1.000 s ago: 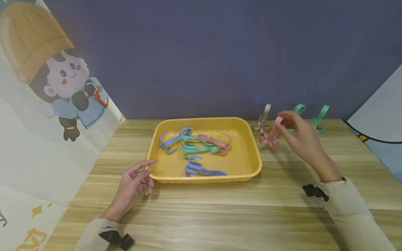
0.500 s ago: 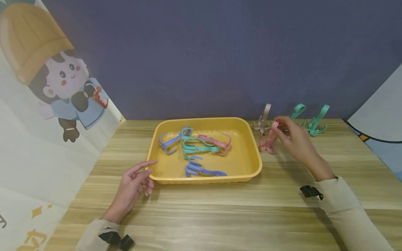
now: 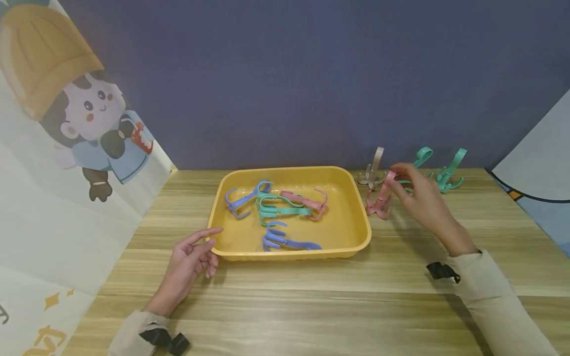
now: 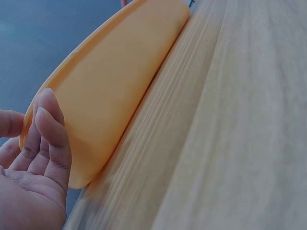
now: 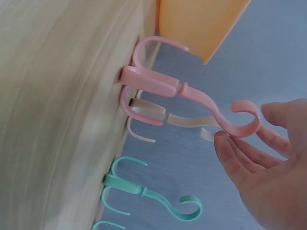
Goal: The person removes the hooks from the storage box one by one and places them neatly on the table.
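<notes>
Head view: right hand [image 3: 420, 200] pinches pink four-prong hook [image 3: 378, 205] upright right of yellow tray [image 3: 343, 222], left hand [image 3: 187, 259] lightly grips it; likely placing, release next

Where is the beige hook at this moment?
In the head view, the beige hook stands right of the yellow tray, just behind the upright pink hook.

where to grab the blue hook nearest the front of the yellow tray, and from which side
Probably pinch the blue hook mid-stem from above: the stem is slim and uncovered, the prongs fan out at its left end, and the front wall of the yellow tray is close.
</notes>
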### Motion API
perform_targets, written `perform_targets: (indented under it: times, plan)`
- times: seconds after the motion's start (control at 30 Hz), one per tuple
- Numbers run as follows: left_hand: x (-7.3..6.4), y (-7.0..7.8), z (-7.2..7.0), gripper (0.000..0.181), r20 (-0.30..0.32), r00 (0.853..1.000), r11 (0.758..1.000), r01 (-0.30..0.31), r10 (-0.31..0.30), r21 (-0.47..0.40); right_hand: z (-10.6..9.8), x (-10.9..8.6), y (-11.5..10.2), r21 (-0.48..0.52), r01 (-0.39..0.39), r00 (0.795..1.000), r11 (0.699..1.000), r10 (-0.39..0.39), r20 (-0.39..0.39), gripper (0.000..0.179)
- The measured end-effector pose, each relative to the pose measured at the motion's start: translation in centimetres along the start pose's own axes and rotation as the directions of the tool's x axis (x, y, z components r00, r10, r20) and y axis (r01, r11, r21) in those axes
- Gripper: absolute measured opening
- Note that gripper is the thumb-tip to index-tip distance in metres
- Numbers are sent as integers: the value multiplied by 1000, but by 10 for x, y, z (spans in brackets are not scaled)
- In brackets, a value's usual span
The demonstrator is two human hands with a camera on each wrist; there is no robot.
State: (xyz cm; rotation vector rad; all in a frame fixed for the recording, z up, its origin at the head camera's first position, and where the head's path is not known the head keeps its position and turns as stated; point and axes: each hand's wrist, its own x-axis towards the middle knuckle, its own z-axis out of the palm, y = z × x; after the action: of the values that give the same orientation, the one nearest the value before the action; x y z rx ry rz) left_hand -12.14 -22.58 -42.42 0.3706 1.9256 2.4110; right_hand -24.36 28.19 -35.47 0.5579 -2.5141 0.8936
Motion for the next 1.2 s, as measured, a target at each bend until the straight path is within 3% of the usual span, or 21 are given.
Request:
perform_targets:
  times: [0.37,0.6,0.8,1.0,1.2]
  plan:
    - [0,0,0,34,2,1000,1000,3,-3,18,-10,0,-12,-45,28,999,999,-30,-39,36]
    - [-1,1,2,34,-14,1000,1000,-15,16,27,-12,1,-33,-88,132,984,987,-141,-105,30]
    - [-1,1,1,35,-8,1000,1000,-7,7,20,-7,-1,-56,-98,215,969,972,-224,-102,31]
    - [-1,0,-1,36,-9,1000,1000,13,-13,21,9,-8,-74,-75,318,945,945,-322,-60,31]
    - [-1,0,1,36,-6,1000,1000,-9,9,19,27,-16,-90,-3,377,923,926,-376,80,22]
